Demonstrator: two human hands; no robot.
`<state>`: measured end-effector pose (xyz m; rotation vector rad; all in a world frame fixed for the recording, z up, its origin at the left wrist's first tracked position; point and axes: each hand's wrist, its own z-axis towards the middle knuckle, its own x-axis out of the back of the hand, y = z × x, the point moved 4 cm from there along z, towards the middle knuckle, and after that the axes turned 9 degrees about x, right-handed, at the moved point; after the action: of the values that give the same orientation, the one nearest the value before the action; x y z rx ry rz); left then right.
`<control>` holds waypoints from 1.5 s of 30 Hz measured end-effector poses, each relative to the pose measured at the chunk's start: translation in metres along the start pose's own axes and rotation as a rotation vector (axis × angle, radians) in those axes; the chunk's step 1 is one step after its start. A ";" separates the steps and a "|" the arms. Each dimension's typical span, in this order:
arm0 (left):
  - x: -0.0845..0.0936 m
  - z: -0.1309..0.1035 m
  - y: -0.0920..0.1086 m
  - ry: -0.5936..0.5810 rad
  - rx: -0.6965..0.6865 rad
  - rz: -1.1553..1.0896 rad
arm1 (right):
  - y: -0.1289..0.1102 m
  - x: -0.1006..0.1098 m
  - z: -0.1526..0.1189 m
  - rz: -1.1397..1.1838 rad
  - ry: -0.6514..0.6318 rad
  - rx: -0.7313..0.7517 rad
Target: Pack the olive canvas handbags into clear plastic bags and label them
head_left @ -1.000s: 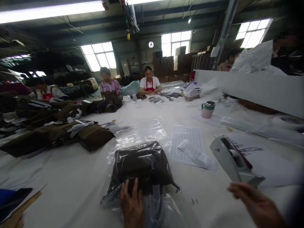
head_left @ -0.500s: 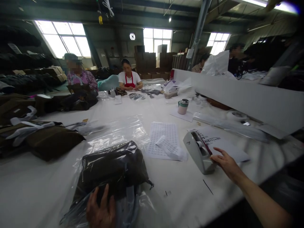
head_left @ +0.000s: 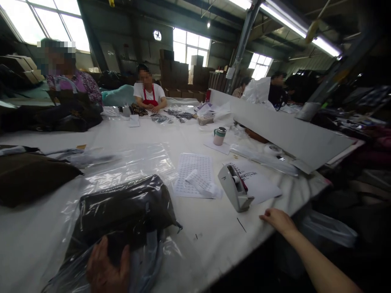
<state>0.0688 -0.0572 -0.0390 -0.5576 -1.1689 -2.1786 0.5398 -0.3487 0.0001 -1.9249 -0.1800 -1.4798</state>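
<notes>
A dark olive bag [head_left: 117, 203] lies inside a clear plastic bag [head_left: 134, 156] on the white table. My left hand [head_left: 108, 264] rests on its near part, thumb apart from the fingers, gripping nothing. Beside the table's front edge, my right hand [head_left: 277, 220] is closed in a pinch; whatever its fingertips hold is too small to make out. To its left stands a grey tape dispenser [head_left: 229, 189], apart from the hand. Between dispenser and bag lies a printed sticker sheet [head_left: 194, 162] with a loose strip of stickers [head_left: 201, 183] on it.
A handwritten paper [head_left: 262, 189] lies behind the dispenser, a lidded mug [head_left: 219, 136] farther back. Rolled plastic film [head_left: 262, 159] lies by a white partition board [head_left: 281, 122]. More dark bags [head_left: 33, 177] occupy the left. Co-workers [head_left: 149, 91] are across the table.
My right hand has left the tape dispenser, moving right and toward the front edge, its fingers now pinched. My left hand stays on the bagged item. The view has turned right.
</notes>
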 end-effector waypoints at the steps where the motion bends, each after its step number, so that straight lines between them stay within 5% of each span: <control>1: 0.001 -0.001 0.000 0.008 0.001 -0.004 | -0.018 0.001 -0.003 -0.005 -0.036 0.046; 4: 0.007 -0.004 0.001 0.074 0.013 -0.020 | -0.108 -0.012 -0.015 0.084 -0.214 0.272; 11: 0.007 -0.012 -0.009 0.039 0.136 -0.104 | -0.381 -0.089 -0.075 0.213 -0.794 0.995; 15: 0.009 -0.017 -0.013 0.063 0.142 -0.160 | -0.464 -0.144 -0.109 -0.272 -0.702 1.426; 18: 0.009 -0.018 -0.017 0.057 0.171 -0.180 | -0.492 -0.175 -0.119 -0.512 -0.538 1.508; 22: 0.007 -0.017 -0.016 -0.028 0.123 -0.099 | -0.510 -0.177 -0.102 -0.590 -0.335 1.454; 26: 0.000 -0.015 -0.014 -0.123 -0.011 0.091 | -0.492 -0.136 -0.052 -0.549 -0.101 1.322; 29: -0.005 -0.001 -0.018 -0.152 -0.046 0.148 | -0.428 -0.102 -0.025 -0.498 0.035 1.349; 31: -0.006 0.017 -0.022 -0.198 -0.081 0.122 | -0.367 -0.091 -0.029 -0.431 0.105 1.564; 33: 0.001 0.034 -0.025 -0.203 -0.087 0.073 | -0.303 -0.096 -0.048 -0.403 0.075 1.870; 36: 0.032 0.036 -0.023 -0.125 -0.058 -0.029 | -0.243 -0.119 -0.076 -0.312 0.072 1.996; 39: 0.065 -0.004 -0.008 -0.259 -0.208 -0.155 | -0.246 -0.142 -0.101 -0.176 0.063 1.987; 42: 0.081 -0.063 0.001 -0.489 -0.399 -0.112 | -0.277 -0.153 -0.114 -0.069 -0.247 1.967; 45: 0.081 -0.095 -0.004 -0.532 -0.351 -0.032 | -0.298 -0.144 -0.110 0.120 -0.389 1.732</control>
<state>-0.0011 -0.1602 -0.0423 -1.3399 -1.0461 -2.3514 0.2549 -0.1479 0.0128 -0.6569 -1.0625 -0.3496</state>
